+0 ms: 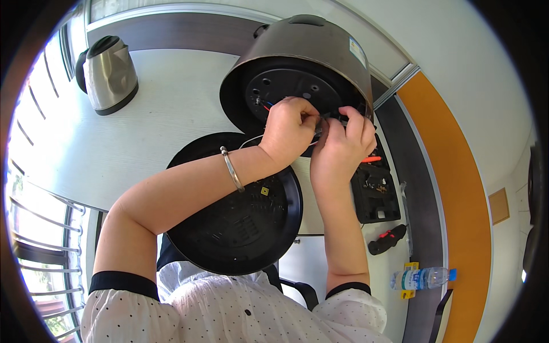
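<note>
A brown, round electric cooker body [309, 40] lies tipped on its side, its open underside turned toward me. Inside it a dark round plate [274, 86] shows, with red and blue wires [265, 104] at its left. My left hand [287, 128], below a silver bangle, pinches at the opening's lower rim. Fingertips nearly meeting it, my right hand [341, 146] is also closed in a pinch. Whatever small greyish piece sits between the fingers is mostly hidden. A thin white wire [250, 140] runs out beside my left wrist. Under my left forearm rests a round black cover [229, 228].
A steel kettle [111, 74] stands at the left on the white table [154, 74]. To the right are a black tool case [374, 197], an orange-handled tool [372, 159], a black-and-red power tool [388, 239] and a water bottle [420, 279]. A small yellow piece [265, 191] lies on the cover.
</note>
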`<state>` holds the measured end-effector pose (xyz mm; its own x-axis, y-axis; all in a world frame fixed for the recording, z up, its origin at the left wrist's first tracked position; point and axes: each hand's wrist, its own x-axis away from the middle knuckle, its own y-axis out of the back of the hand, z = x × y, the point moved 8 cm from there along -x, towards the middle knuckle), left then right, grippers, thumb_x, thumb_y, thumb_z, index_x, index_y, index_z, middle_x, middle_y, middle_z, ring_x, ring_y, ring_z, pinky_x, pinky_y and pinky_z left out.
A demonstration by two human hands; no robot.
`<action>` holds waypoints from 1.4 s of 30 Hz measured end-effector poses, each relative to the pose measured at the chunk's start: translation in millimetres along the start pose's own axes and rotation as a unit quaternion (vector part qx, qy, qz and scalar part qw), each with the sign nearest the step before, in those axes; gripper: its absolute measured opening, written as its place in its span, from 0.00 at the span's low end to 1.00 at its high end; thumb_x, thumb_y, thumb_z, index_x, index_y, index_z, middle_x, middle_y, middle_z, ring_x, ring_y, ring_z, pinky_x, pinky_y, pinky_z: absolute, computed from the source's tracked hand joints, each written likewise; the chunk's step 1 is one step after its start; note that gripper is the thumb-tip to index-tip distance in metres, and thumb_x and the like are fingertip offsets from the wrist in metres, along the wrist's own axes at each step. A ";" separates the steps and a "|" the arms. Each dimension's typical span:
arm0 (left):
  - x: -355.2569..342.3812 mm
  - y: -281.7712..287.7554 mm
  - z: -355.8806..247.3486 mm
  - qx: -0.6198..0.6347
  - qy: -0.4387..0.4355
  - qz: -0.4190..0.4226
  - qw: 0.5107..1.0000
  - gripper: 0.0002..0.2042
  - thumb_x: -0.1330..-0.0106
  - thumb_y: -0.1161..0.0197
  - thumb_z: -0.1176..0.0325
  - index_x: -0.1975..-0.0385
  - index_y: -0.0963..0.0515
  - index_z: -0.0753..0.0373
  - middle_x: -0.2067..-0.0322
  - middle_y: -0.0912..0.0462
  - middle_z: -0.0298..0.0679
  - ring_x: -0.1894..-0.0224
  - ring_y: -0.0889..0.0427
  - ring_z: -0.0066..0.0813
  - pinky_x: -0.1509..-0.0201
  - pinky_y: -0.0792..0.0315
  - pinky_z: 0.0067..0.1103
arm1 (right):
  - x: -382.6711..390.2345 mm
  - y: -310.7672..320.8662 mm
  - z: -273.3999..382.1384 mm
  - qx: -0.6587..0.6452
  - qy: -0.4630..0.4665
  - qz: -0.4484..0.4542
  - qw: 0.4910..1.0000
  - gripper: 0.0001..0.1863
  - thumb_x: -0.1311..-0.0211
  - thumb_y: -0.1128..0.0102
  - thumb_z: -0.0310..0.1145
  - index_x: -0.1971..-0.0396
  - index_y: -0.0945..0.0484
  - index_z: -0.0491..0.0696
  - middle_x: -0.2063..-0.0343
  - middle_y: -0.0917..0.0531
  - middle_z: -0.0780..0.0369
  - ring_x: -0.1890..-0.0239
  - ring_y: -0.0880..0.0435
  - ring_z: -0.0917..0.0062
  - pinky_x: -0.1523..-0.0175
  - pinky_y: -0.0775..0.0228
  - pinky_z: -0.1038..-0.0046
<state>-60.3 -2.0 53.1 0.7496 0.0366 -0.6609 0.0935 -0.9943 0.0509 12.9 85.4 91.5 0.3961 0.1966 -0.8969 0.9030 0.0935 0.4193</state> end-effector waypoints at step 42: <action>-0.2 1.0 0.5 0.001 0.007 -0.003 1.000 0.03 0.47 0.39 0.81 0.74 0.21 0.72 0.77 0.20 0.43 0.76 0.21 0.24 0.73 0.28 0.19 | -4.0 4.9 2.6 -0.016 0.047 0.037 0.998 0.07 0.56 0.39 0.24 0.73 0.20 0.41 0.53 0.26 0.59 0.48 0.32 0.62 0.44 0.46 0.61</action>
<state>-60.7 -3.0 52.9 0.7587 0.0445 -0.6499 0.0974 -0.9942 0.0456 16.1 82.6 96.8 0.4427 0.2943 -0.8470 0.8654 0.1068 0.4895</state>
